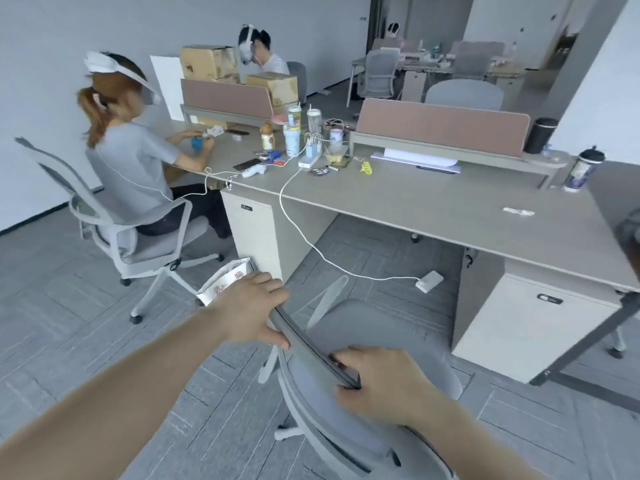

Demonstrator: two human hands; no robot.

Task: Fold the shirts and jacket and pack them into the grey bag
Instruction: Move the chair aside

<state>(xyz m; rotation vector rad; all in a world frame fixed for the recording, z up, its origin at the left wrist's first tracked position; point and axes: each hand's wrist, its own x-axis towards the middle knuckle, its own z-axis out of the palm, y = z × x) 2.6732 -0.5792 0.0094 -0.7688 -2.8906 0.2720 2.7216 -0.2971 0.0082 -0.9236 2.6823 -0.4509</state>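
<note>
Both sets of fingers are curled over the top edge of a grey chair (pixel 346 344): the left hand (pixel 251 306) grips its far end, the right hand (pixel 384 382) the near end. Both arms reach forward and down. This looks like clearing room before any folding. No shirts, jacket or grey bag show anywhere. Beyond the left hand stands a white paper bag (pixel 225 282); further off, the tabletop (pixel 433 202). Next, the clothes must be found.

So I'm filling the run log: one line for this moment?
left hand: grips chair back | right hand: grips chair back | shirts, jacket, bag: not in view
</note>
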